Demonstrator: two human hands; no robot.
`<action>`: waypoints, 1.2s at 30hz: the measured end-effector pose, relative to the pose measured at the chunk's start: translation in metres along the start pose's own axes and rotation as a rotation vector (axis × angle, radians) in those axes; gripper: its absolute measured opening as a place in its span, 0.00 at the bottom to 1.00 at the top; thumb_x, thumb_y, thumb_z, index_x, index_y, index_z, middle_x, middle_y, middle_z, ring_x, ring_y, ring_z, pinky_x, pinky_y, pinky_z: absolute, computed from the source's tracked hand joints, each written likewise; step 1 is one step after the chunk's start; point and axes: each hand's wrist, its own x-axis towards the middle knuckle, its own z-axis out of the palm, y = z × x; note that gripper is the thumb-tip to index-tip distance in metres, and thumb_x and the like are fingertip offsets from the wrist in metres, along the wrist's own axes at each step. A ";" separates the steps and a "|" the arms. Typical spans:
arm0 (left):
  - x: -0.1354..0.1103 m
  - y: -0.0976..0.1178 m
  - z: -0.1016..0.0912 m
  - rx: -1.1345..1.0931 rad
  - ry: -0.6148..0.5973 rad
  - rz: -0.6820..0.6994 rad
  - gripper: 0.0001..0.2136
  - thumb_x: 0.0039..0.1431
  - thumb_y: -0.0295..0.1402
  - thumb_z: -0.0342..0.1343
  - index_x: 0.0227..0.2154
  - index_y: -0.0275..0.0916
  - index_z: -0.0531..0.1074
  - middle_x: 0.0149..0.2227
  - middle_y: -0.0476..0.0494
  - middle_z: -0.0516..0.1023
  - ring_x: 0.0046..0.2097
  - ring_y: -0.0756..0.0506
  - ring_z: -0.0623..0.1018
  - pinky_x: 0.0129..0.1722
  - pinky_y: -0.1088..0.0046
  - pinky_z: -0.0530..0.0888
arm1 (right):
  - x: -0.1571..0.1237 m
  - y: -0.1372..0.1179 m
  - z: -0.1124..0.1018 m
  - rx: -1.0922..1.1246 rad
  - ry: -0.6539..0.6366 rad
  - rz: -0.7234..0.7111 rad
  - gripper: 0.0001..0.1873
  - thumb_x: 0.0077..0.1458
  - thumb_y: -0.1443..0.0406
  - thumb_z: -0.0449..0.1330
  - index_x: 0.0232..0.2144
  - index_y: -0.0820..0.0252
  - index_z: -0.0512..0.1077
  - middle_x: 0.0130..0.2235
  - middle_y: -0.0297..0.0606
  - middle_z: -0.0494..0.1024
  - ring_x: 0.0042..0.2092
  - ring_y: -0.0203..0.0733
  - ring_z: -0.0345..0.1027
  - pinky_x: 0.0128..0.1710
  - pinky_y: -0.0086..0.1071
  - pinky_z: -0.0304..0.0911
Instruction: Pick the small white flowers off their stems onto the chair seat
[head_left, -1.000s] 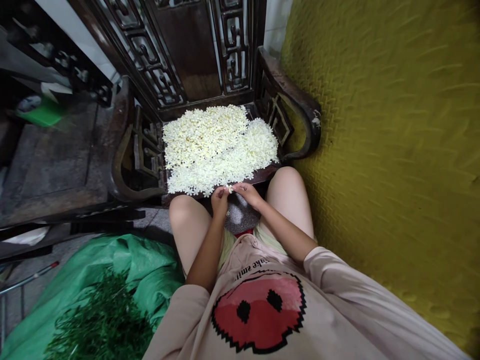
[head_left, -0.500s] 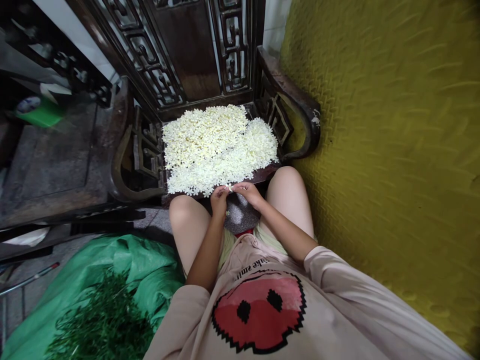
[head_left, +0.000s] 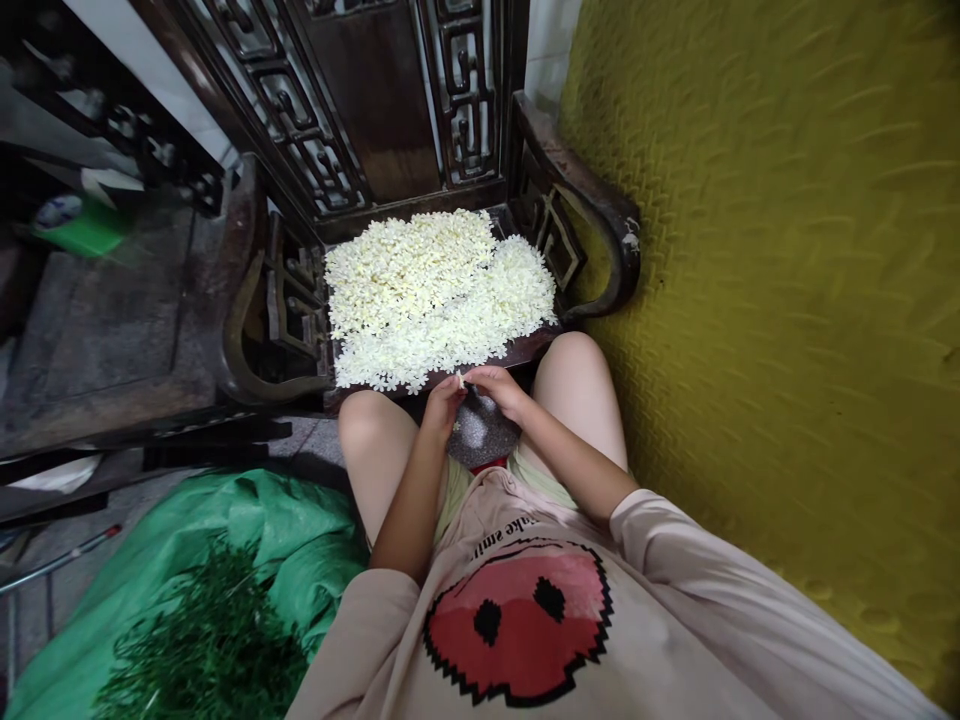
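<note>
A small white flower (head_left: pixel 460 379) sits between my two hands, just off the front edge of the chair seat. My left hand (head_left: pixel 442 404) is closed in a pinch around its lower part. From the other side, my right hand (head_left: pixel 496 389) reaches over with thumb and fingers pinched at the same flower; its fingertips are too small to make out clearly. Beyond both hands, a wide heap of white and cream flowers (head_left: pixel 439 290) covers most of the dark wooden seat.
Carved chair arms (head_left: pixel 626 255) flank the flower heap. A yellow textured mat (head_left: pixel 787 330) stands along the right. At lower left, a green sack (head_left: pixel 300 510) holds leafy green stems (head_left: pixel 210 640). A green box (head_left: pixel 86 225) rests on a wooden surface (head_left: pixel 112 330) at left.
My left hand has shifted slightly down and turned, its fingers closing more over the flower, so less of the petals shows. My right hand stays almost in place.
</note>
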 end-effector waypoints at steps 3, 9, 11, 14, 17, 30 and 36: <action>0.000 -0.001 0.000 0.079 -0.012 0.040 0.13 0.39 0.41 0.60 0.23 0.35 0.70 0.23 0.48 0.70 0.24 0.53 0.68 0.28 0.74 0.65 | 0.001 0.001 -0.001 -0.015 0.030 0.011 0.15 0.36 0.57 0.62 0.23 0.64 0.72 0.20 0.31 0.69 0.21 0.28 0.51 0.22 0.26 0.45; -0.008 -0.003 0.006 0.346 0.232 0.401 0.12 0.42 0.38 0.60 0.28 0.39 0.68 0.23 0.52 0.67 0.26 0.53 0.67 0.31 0.76 0.64 | 0.001 -0.002 0.001 -0.022 0.157 0.012 0.13 0.33 0.58 0.63 0.20 0.64 0.72 0.22 0.32 0.70 0.23 0.29 0.55 0.24 0.26 0.48; -0.011 -0.003 0.007 0.438 0.225 0.464 0.10 0.44 0.39 0.59 0.27 0.39 0.69 0.25 0.51 0.69 0.28 0.52 0.68 0.32 0.76 0.65 | 0.001 -0.003 0.002 -0.023 0.198 0.017 0.14 0.32 0.58 0.64 0.20 0.64 0.71 0.22 0.33 0.71 0.24 0.30 0.57 0.24 0.27 0.49; -0.011 -0.001 0.007 0.486 0.169 0.487 0.10 0.46 0.40 0.57 0.26 0.38 0.72 0.27 0.47 0.71 0.31 0.50 0.69 0.34 0.74 0.66 | 0.000 -0.004 0.002 -0.020 0.221 0.020 0.16 0.30 0.57 0.65 0.21 0.64 0.71 0.23 0.33 0.71 0.25 0.31 0.57 0.25 0.27 0.49; -0.009 -0.001 0.006 0.412 0.138 0.441 0.10 0.45 0.40 0.58 0.25 0.38 0.73 0.28 0.47 0.73 0.32 0.49 0.71 0.36 0.73 0.66 | 0.000 -0.003 0.000 0.005 0.181 0.046 0.18 0.29 0.57 0.66 0.22 0.63 0.71 0.24 0.33 0.72 0.24 0.30 0.56 0.24 0.26 0.48; -0.009 0.004 0.008 0.260 0.082 0.292 0.13 0.39 0.41 0.61 0.24 0.36 0.72 0.25 0.48 0.73 0.31 0.49 0.72 0.37 0.71 0.67 | 0.004 0.004 -0.005 0.122 -0.002 0.113 0.17 0.31 0.56 0.67 0.23 0.63 0.72 0.15 0.26 0.63 0.17 0.25 0.45 0.19 0.26 0.40; -0.006 0.000 0.004 0.284 0.098 0.298 0.13 0.36 0.38 0.64 0.26 0.36 0.73 0.25 0.49 0.73 0.28 0.51 0.71 0.33 0.73 0.68 | 0.002 0.000 -0.005 0.141 -0.021 0.125 0.17 0.31 0.57 0.67 0.22 0.63 0.71 0.14 0.25 0.60 0.17 0.25 0.45 0.19 0.26 0.40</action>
